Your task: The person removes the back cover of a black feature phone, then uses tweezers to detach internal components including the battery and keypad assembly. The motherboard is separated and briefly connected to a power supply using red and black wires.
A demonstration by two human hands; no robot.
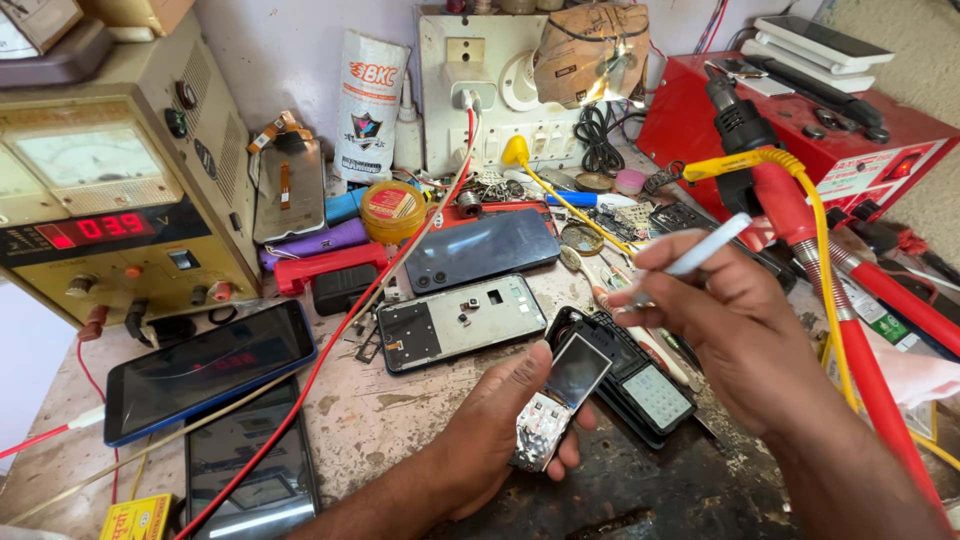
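Note:
My left hand (500,425) holds a small opened keypad phone (562,400) with its screen and bare keypad board showing, low in the middle of the bench. My right hand (735,335) hovers just right of it, gripping a thin white-handled tool (700,250) like a pen, tip pointing down-left toward the phone. Beneath my hands lies the phone's black casing with its keypad (655,395).
A phone frame (462,322) and a dark phone back (480,250) lie behind my hands. Two smartphones (210,368) rest at the left by a bench power supply (110,190). A red rework station (800,130) and red-yellow cables (850,330) crowd the right.

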